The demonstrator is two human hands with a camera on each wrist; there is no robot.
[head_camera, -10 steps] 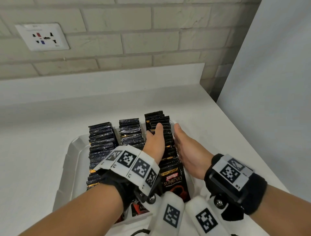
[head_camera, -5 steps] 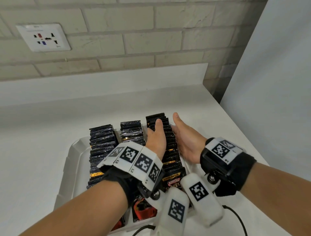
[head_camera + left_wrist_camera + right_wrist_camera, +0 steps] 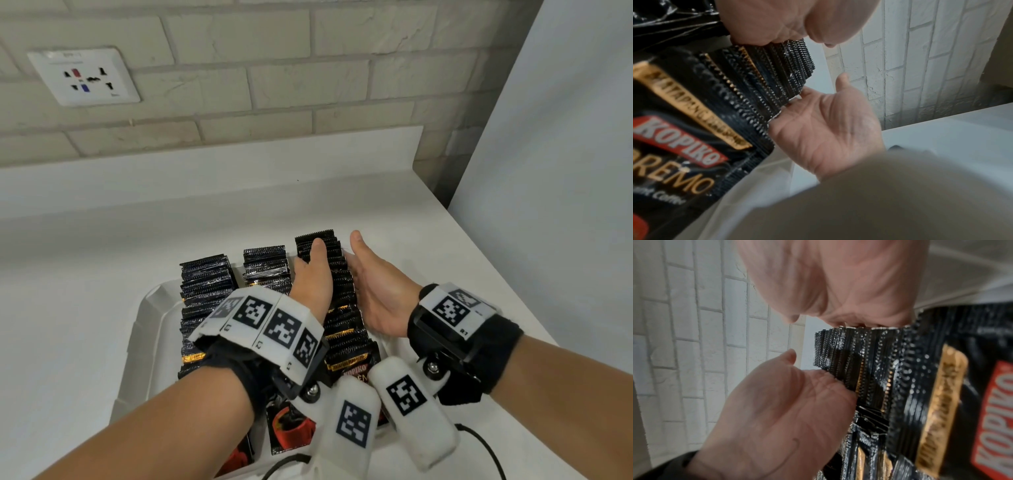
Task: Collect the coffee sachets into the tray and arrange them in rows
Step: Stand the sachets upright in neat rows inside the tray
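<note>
**Two hands squeezing a row of sachets**

Near: white tray (image 3: 137, 346) on the counter (image 3: 68, 308), three rows of black coffee sachets (image 3: 205, 284) inside. Farther: left hand (image 3: 311, 284) and right hand (image 3: 380, 291), flat, fingers straight, pressing both sides of the right row (image 3: 342, 308). Behind: brick wall (image 3: 274, 85), socket (image 3: 84, 77).

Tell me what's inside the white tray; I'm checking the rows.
The white tray holds three rows of black coffee sachets standing on edge. Wrists cover the near ends. The tray floor beneath them is hidden.

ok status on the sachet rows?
Left hand and right hand flat, pressing the right row of sachets between them. Three rows in the tray. Nothing in the way.
</note>
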